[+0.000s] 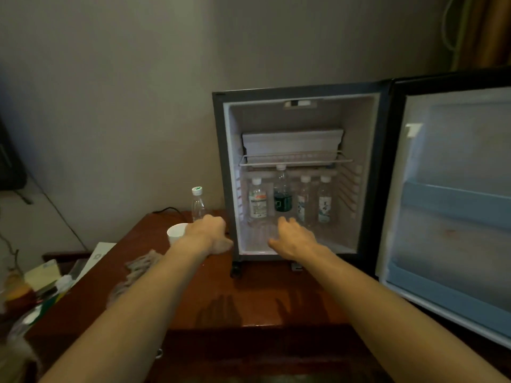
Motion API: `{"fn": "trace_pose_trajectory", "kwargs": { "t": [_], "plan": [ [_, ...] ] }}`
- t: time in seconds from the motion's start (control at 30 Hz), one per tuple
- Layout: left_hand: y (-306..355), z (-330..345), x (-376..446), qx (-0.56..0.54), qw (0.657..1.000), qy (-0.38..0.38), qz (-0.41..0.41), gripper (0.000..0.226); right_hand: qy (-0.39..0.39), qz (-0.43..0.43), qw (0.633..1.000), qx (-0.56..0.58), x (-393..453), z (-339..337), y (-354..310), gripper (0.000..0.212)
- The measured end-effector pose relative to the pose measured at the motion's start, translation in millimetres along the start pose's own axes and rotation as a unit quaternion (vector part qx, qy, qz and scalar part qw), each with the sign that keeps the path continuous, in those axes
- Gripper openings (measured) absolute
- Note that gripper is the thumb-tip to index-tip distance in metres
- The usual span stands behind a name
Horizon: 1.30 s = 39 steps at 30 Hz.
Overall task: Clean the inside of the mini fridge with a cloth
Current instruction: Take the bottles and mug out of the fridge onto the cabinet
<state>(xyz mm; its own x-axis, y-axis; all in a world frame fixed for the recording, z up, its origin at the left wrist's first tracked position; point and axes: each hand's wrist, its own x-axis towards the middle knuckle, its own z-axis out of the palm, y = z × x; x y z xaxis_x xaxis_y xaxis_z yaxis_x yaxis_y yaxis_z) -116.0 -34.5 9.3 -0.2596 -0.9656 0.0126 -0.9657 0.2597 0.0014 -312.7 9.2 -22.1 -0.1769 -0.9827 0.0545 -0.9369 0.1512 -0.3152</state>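
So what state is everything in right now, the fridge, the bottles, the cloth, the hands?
Mini fridge: standing on the wooden table.
Fridge door: swung wide open.
Wire shelf: in place, white tray on it.
Four bottles inside: upright, capped.
Bottle outside: upright, capped.
Cloth: lying crumpled on the table, untouched.
Left hand: closed; held thing unclear.
Right hand: open, reaching in.

A dark reddish wooden table fills the lower middle, its glossy top catching reflections. Toward ten o'clock of its centre stand a clear plastic bottle with a white and green cap and, just beside it at its eight o'clock, a white cup; a black cable runs along the wall behind them. At the table's nine o'clock edge lies a clutter of papers and yellow packets, too blurred to identify, with a brown curtain at the far one o'clock corner.
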Motion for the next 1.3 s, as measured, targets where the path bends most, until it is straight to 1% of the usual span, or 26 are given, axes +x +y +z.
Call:
{"fn": "trace_pose_trajectory", "kwargs": {
  "t": [0.13, 0.23, 0.33, 0.43, 0.53, 0.57, 0.63, 0.73, 0.8, 0.87, 0.9, 0.97, 1.03, 1.07, 1.17, 1.23, 1.3],
  "plan": [
    [64, 7, 8, -0.012, 0.998, -0.025, 0.054, 0.046, 0.025, 0.034, 0.999, -0.025, 0, -12, 39, 0.064],
    [105, 19, 24, -0.032, 0.995, 0.005, 0.090, 0.050, 0.040, 0.063, 0.997, -0.007, 8, -18, 63, 0.059],
    [135, 28, 42, -0.050, 0.991, 0.048, 0.114, 0.054, 0.030, 0.074, 0.997, 0.014, 26, -21, 87, 0.049],
    [151, 37, 65, -0.051, 0.988, 0.069, 0.126, 0.049, 0.024, 0.092, 0.994, 0.051, 50, -19, 107, 0.041],
    [159, 49, 98, -0.074, 0.984, 0.075, 0.142, 0.052, 0.059, 0.128, 0.980, 0.142, 85, -7, 119, 0.042],
    [162, 53, 111, -0.085, 0.984, 0.072, 0.141, 0.054, 0.073, 0.143, 0.971, 0.176, 100, 0, 123, 0.045],
    [168, 63, 137, -0.086, 0.986, 0.069, 0.124, 0.060, 0.101, 0.170, 0.952, 0.233, 123, 10, 128, 0.057],
    [175, 84, 170, -0.105, 0.982, 0.104, 0.122, 0.071, 0.148, 0.187, 0.932, 0.274, 144, 19, 129, 0.073],
    [180, 96, 186, -0.129, 0.975, 0.130, 0.126, 0.075, 0.188, 0.201, 0.918, 0.287, 159, 26, 135, 0.070],
    [186, 105, 200, -0.157, 0.968, 0.156, 0.120, 0.070, 0.222, 0.199, 0.910, 0.290, 173, 31, 139, 0.060],
    [190, 106, 207, -0.170, 0.964, 0.168, 0.117, 0.066, 0.228, 0.198, 0.908, 0.290, 180, 32, 141, 0.059],
    [197, 110, 222, -0.207, 0.957, 0.169, 0.110, 0.065, 0.234, 0.188, 0.907, 0.296, 191, 35, 146, 0.066],
    [204, 112, 234, -0.267, 0.948, 0.145, 0.097, 0.078, 0.230, 0.177, 0.908, 0.301, 197, 36, 150, 0.077],
    [208, 111, 238, -0.289, 0.942, 0.145, 0.088, 0.085, 0.228, 0.176, 0.909, 0.301, 197, 37, 152, 0.079],
    [217, 111, 238, -0.357, 0.916, 0.160, 0.086, 0.095, 0.255, 0.166, 0.913, 0.273, 193, 41, 153, 0.079],
    [218, 112, 238, -0.363, 0.911, 0.178, 0.084, 0.092, 0.283, 0.151, 0.912, 0.257, 187, 43, 152, 0.077],
    [217, 114, 239, -0.355, 0.909, 0.201, 0.089, 0.079, 0.294, 0.130, 0.912, 0.256, 177, 45, 151, 0.072]
  ]
}}
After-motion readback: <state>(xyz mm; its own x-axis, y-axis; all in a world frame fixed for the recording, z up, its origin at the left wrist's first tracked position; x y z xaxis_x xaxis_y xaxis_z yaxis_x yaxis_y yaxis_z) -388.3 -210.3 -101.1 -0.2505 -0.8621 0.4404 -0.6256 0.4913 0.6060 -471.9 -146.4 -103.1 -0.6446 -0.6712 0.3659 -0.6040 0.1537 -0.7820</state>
